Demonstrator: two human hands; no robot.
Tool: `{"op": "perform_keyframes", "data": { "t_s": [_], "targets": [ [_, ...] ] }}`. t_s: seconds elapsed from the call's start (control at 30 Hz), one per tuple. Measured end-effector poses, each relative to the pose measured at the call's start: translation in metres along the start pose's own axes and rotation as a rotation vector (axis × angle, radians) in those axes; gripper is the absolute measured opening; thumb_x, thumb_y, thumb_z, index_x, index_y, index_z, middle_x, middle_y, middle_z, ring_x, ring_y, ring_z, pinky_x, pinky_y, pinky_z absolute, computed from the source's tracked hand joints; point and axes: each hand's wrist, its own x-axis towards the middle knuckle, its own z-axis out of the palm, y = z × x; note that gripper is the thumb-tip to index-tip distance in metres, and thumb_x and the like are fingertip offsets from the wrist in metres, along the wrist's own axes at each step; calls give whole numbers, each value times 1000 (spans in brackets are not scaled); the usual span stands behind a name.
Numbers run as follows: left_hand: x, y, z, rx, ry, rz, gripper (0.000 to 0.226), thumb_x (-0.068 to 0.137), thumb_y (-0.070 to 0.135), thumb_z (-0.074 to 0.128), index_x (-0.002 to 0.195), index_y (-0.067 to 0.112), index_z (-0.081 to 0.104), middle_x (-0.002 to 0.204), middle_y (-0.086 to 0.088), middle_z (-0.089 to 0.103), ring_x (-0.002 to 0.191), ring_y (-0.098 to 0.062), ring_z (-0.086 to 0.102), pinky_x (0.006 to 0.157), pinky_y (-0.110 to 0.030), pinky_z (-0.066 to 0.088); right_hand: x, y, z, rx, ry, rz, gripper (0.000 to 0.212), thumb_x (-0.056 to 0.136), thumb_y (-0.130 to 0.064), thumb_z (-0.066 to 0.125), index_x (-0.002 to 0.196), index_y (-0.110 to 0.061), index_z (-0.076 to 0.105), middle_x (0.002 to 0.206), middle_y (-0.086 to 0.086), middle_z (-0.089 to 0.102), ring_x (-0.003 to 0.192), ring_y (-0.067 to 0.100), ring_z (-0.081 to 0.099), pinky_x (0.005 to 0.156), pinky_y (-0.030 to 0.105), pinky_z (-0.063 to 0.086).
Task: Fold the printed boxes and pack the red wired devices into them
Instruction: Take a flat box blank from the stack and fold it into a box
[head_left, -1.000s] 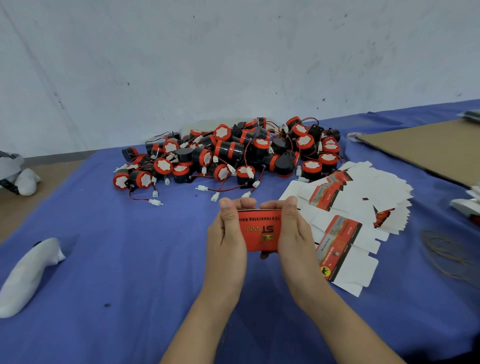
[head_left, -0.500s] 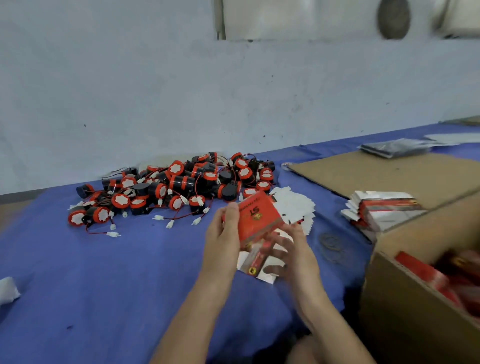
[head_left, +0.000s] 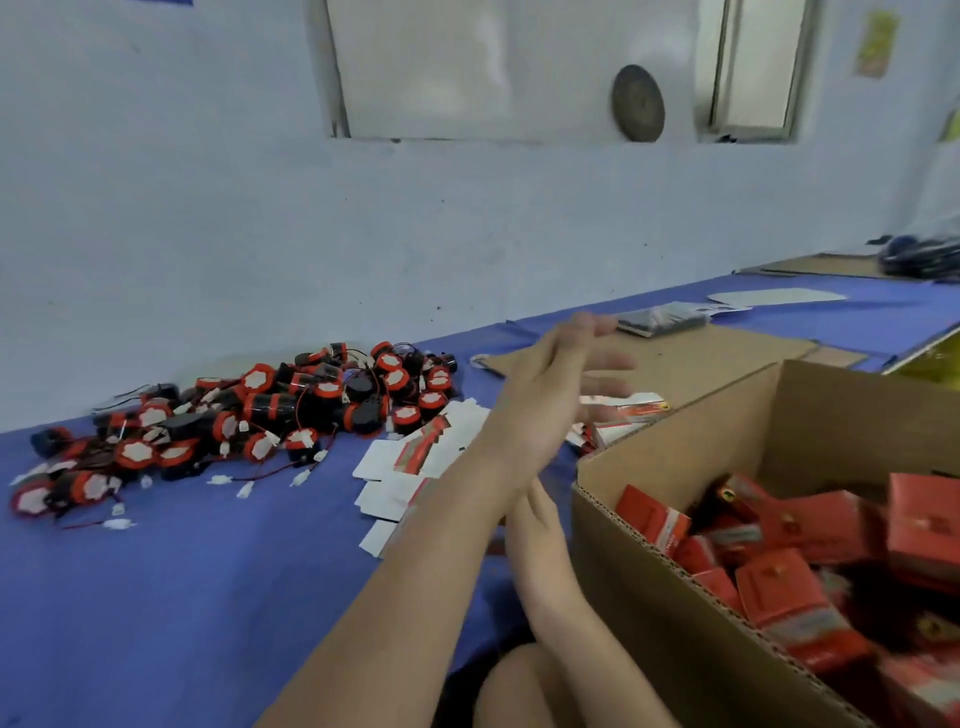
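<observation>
A heap of red-and-black wired devices (head_left: 270, 415) lies on the blue table cover (head_left: 182, 582). Flat printed box blanks (head_left: 410, 462) are spread beside the heap. A second stack of blanks (head_left: 626, 415) sits behind the carton's corner. My left hand (head_left: 566, 379) hangs over the blanks, blurred, with fingers straight and nothing in it. My right hand (head_left: 535, 512) lies lower, by the carton's near corner. Its fingers are hidden under my left forearm. Several closed red printed boxes (head_left: 779, 592) fill the brown carton (head_left: 670, 613) at right.
A flat cardboard sheet (head_left: 691, 358) lies behind the carton. A dark wrapped packet (head_left: 660, 319) and white sheets (head_left: 774, 297) sit further back. The wall runs close behind the table. My knee (head_left: 519, 691) shows at the bottom edge.
The view swung right and the carton came fully into sight. The folded red box that both hands held has left them. My left hand has risen and spread open.
</observation>
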Motion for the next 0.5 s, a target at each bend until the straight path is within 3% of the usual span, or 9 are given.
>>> {"op": "perform_keyframes", "data": {
  "t_s": [0.07, 0.13, 0.2, 0.27, 0.3, 0.37, 0.43, 0.5],
  "targets": [
    [-9, -23, -43, 41, 182, -2, 32, 108, 36, 37, 114, 21, 65, 99, -5, 75, 78, -13, 70, 65, -24, 57, 0, -3, 11, 12, -43, -19, 19, 89, -51, 45, 89, -51, 65, 84, -20, 71, 74, 2, 69, 58, 22, 56],
    [-22, -48, -92, 97, 341, -66, 29, 106, 35, 41, 109, 23, 67, 96, -3, 75, 76, -10, 69, 61, -21, 56, 2, -5, 29, 20, -66, -38, 20, 98, -38, 46, 92, -43, 64, 82, -18, 70, 69, 3, 67, 56, 20, 54],
    [-38, -73, -139, 195, 484, -156, 25, 105, 32, 43, 108, 23, 65, 97, -2, 75, 76, -9, 70, 63, -24, 56, 6, 2, 46, 2, -84, -23, 25, 104, -23, 45, 99, -39, 63, 81, -16, 69, 66, -1, 63, 55, 15, 49],
    [-52, -96, -181, 319, 594, -226, 22, 106, 30, 42, 111, 25, 62, 98, 1, 73, 77, -8, 69, 69, -27, 55, 15, 7, 65, -93, -109, -31, 25, 104, -21, 44, 106, -40, 61, 87, -9, 67, 70, 2, 58, 59, 17, 47],
    [-57, -106, -200, 395, 628, -241, 20, 107, 30, 41, 112, 27, 60, 99, 4, 71, 78, -5, 68, 72, -28, 54, 24, 13, 75, -206, -121, -63, 25, 103, -23, 43, 112, -41, 59, 97, -9, 65, 79, 5, 57, 68, 23, 49],
    [-66, -125, -228, 516, 656, -259, 17, 106, 32, 41, 109, 36, 57, 100, 8, 70, 78, 0, 66, 75, -30, 53, 43, 26, 92, -657, -139, -146, 30, 103, -29, 42, 130, -37, 51, 128, -8, 55, 113, 14, 51, 94, 33, 44],
    [-73, -145, -248, 597, 656, -292, 16, 105, 34, 42, 104, 41, 55, 97, 10, 70, 77, 4, 65, 78, -34, 55, 60, 41, 106, -980, -131, -148, 46, 103, -42, 39, 147, -32, 36, 153, 2, 36, 143, 24, 29, 116, 39, 24],
    [-78, -167, -262, 658, 655, -339, 15, 105, 36, 42, 102, 41, 55, 93, 11, 70, 79, 0, 66, 77, -34, 56, 71, 56, 114, -1101, -214, -35, 64, 101, -55, 38, 156, -28, 18, 164, 10, 13, 152, 29, 7, 123, 46, 5]
  ]
}}
